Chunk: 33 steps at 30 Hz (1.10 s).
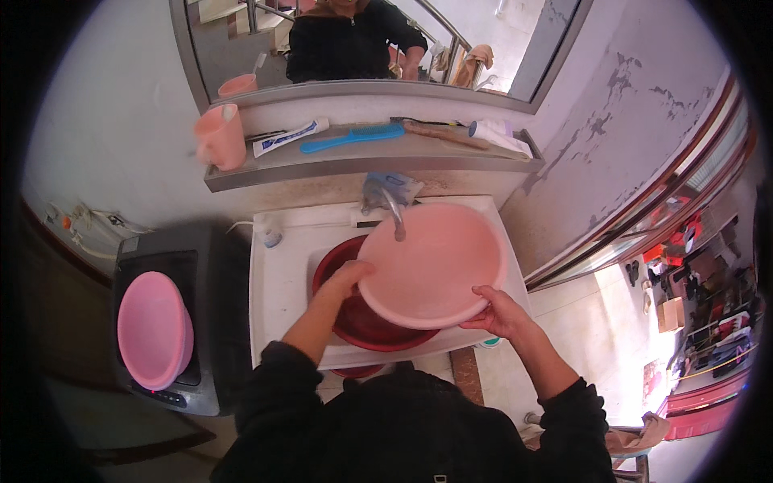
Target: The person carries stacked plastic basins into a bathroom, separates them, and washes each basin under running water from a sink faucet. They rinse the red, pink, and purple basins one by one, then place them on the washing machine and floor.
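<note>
Between my two hands I hold a light pink plastic basin point(438, 271) by its rim, over the white washbasin counter point(281, 302). My left hand point(350, 276) grips the rim on the left, its fingers mostly hidden behind the basin. On the lower right, my right hand point(496, 311) has the thumb over the rim and the fingers beneath. A dark red basin point(380, 331) sits below, partly covered by the pink one. The chrome faucet point(394, 208) reaches out over the pink basin's upper left part. Whether water runs from it I cannot tell.
On the left, another pink basin point(151, 332) rests on a dark top-loading washing machine point(214, 302). A small bottle point(267, 232) stands at the counter's back left. Above, a metal shelf point(374, 166) bears a pink mug point(222, 139), a blue comb point(353, 139) and toothpaste tubes under a mirror point(253, 54).
</note>
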Each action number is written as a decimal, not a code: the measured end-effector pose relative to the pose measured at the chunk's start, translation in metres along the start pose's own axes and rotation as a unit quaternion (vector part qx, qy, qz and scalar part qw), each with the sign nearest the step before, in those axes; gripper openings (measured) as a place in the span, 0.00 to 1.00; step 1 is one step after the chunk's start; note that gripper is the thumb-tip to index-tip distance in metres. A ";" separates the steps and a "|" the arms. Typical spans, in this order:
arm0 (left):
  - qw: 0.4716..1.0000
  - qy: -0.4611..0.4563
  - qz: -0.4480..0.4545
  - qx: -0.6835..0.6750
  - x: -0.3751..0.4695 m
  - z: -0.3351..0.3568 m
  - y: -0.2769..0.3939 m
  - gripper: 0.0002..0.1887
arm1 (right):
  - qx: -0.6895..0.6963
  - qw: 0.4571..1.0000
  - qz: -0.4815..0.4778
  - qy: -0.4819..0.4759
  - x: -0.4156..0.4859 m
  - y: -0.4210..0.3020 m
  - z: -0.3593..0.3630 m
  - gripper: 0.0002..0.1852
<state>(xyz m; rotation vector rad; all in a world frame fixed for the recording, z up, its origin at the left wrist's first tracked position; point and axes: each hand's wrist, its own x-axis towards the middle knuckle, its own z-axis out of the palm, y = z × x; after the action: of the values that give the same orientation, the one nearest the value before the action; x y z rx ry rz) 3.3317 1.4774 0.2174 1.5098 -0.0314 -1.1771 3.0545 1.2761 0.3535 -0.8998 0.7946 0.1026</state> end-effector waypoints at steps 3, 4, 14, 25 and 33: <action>0.997 -0.048 -0.046 -0.046 -0.048 -0.034 0.015 0.21 | 0.044 0.997 0.068 -0.005 0.021 0.008 -0.006 0.26; 0.997 -0.049 -0.061 -0.020 -0.065 -0.041 0.026 0.21 | 0.053 0.995 0.086 0.003 0.030 0.014 -0.008 0.25; 0.966 0.169 0.069 0.185 -0.200 -0.025 0.094 0.30 | -0.008 0.986 0.140 -0.084 0.177 0.091 0.027 0.20; 0.749 0.407 0.235 0.468 -0.253 0.019 0.076 0.36 | -0.178 0.940 -0.227 -0.182 0.333 0.088 0.053 0.19; 0.795 0.488 0.280 0.228 -0.252 -0.005 0.008 0.28 | 0.230 0.906 0.013 -0.354 0.223 0.035 0.085 0.23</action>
<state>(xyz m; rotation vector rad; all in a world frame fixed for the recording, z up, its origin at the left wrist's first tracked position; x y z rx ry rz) 3.2152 1.6283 0.3818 2.1808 -0.0620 0.1958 3.2494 1.3083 0.2143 -0.3458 0.1285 0.2389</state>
